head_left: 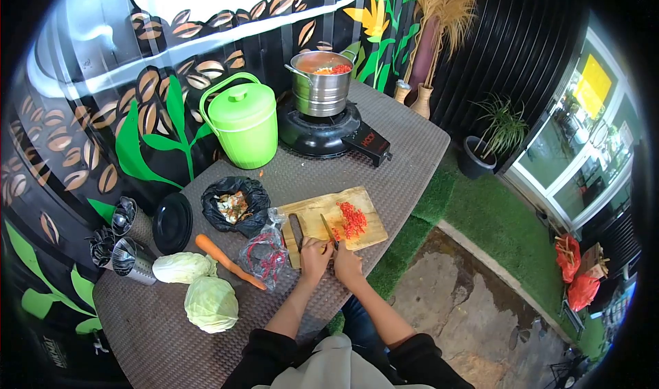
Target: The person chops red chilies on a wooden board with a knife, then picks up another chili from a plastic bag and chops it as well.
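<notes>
A wooden cutting board (312, 207) lies near the table's front edge, with a dark elongated slot or object at its left end. My right hand (347, 263) grips a knife (327, 227), its blade pointing away from me over the board. Close beside it, my left hand (315, 257) is closed low on the board; what its fingers hold is hidden. Finely chopped red chili (353, 219) is heaped on the board's right half. Left of my left hand lies a clear plastic bag (269, 253) with slim red chilies inside.
Left of the board are a carrot (223, 257), two cabbages (211, 304), a black-bag-lined bowl of scraps (234, 207), black plates (171, 223) and metal cutlery holders (133, 260). Behind stand a lidded green bucket (244, 125) and a steel pot (320, 87) on a black stove (319, 132).
</notes>
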Motion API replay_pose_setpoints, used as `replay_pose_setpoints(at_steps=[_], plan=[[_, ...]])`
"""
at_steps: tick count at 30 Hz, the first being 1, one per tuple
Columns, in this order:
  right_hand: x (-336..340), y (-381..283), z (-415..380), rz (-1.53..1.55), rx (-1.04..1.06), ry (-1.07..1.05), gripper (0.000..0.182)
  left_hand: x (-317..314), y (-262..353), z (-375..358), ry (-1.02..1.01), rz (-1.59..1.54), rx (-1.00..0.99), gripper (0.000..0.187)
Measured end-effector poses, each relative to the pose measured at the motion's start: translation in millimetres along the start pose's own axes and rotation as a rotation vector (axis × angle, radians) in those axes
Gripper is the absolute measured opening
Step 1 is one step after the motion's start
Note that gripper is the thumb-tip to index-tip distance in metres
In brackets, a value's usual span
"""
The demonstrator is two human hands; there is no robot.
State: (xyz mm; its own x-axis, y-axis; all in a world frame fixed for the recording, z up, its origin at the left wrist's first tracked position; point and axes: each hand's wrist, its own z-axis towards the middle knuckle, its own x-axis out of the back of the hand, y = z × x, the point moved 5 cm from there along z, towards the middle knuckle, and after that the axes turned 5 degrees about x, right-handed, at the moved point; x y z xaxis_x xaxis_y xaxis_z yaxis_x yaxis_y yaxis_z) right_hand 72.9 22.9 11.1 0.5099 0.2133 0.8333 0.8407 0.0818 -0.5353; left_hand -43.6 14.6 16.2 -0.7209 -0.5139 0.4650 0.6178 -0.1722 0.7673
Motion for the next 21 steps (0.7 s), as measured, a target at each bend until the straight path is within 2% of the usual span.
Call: replay_pose_setpoints(at_steps=[3, 9, 13, 15, 18, 21], plan=[[7, -4, -3, -0.071, 0.05, 0.018, 0.02, -1, -2, -1, -0.017, -0.029, 0.037, 0.012], [-5, -2, -13, -0.025, -0.041, -0.038, 0.025, -1, -3, 1, -0.039, -0.012, 0.02, 0.013], [8, 0, 4, -0.052, 0.042, -0.003, 0.023, -3, -3, 1, -0.021, -0.053, 0.041, 0.013], [18, -4, 0, -0.084, 0.081, -0.055, 0.021, -1, -3, 0, -0.004, -0.042, 0.028, 0.011], [11, -3, -14, -0.077, 0.014, 0.026, 0.022, -2, -3, 0, -0.039, -0.005, 0.04, 0.011], [3, 0, -4, -0.031, 0.04, 0.018, 0.024, 1, 4, -1, -0.033, -0.003, 0.037, 0.01]])
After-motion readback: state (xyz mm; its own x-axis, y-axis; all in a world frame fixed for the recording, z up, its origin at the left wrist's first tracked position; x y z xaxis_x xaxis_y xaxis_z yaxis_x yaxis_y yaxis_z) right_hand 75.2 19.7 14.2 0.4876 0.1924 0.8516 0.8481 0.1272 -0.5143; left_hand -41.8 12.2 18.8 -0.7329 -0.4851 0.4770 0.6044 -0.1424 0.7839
